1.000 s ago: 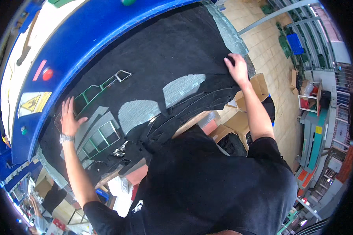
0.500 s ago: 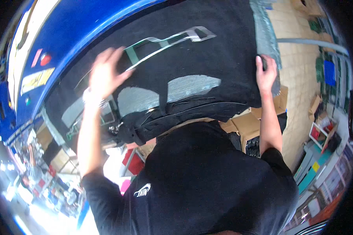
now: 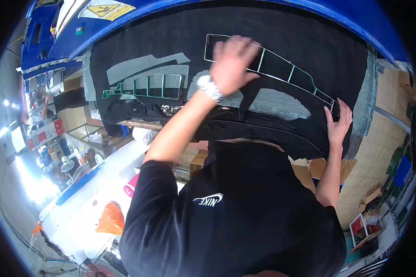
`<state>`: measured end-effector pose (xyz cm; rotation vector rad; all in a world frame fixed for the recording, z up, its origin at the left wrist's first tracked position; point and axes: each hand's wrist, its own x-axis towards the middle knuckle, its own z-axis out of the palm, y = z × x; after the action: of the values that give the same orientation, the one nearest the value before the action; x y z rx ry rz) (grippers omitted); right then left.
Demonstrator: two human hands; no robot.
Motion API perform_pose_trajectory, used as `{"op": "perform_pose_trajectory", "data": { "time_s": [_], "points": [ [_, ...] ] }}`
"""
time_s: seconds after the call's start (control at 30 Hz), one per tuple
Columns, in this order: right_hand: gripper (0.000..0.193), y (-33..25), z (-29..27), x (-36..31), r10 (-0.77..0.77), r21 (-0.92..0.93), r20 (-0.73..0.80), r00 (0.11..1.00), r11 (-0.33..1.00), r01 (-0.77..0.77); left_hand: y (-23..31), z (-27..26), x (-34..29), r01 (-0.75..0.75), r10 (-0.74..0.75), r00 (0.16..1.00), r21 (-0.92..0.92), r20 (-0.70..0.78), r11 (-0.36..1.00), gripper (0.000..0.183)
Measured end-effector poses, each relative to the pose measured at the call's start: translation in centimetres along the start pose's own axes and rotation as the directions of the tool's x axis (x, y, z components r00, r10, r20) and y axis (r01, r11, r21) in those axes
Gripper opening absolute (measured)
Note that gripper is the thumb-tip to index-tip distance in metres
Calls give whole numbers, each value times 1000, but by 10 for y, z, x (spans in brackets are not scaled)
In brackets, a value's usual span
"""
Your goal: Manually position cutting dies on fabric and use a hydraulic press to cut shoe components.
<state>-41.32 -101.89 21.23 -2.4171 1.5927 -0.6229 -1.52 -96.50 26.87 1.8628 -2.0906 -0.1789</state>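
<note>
A long steel cutting die with green crossbars lies on black fabric. My left hand, a watch on its wrist, is over the wide end of the die, fingers spread and slightly blurred. It hides part of the frame; whether the palm presses down I cannot tell. At the narrow end, my right hand has its thumb and fingers closed around the die's tip. A second, smaller cutting die sits to the left, beside grey-green cut-out openings in the fabric.
A blue machine beam curves along the far side. Crumpled fabric scraps hang at the near edge. Cardboard boxes stand below right. On the left are a white table, an orange bag and another person's arm.
The view has swung round. My right hand has left the fabric's right edge and now grips the die's narrow end. The long die has turned and lies farther right across the fabric.
</note>
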Motion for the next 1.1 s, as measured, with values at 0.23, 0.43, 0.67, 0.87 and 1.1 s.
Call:
{"op": "perform_pose_trajectory", "data": {
  "time_s": [0.23,0.43,0.67,0.87,1.1],
  "points": [
    [47,-5,-2,11,-84,130,62,995,989,75,-98,-9,-64,350,-351,936,-18,-10,936,61],
    [50,-15,0,1,-48,196,102,994,980,27,-122,-9,-77,316,-319,948,-127,-2,940,38],
    [49,-22,1,-4,-4,238,82,997,971,-16,-127,-19,-89,332,-327,943,-116,56,936,29],
    [49,-23,0,-3,-10,230,87,996,973,-11,-119,-23,-73,376,-377,926,-77,2,923,89],
    [47,-68,-26,-5,9,144,-124,992,990,9,-133,-41,-41,185,-185,970,14,157,983,94]
  ]
}}
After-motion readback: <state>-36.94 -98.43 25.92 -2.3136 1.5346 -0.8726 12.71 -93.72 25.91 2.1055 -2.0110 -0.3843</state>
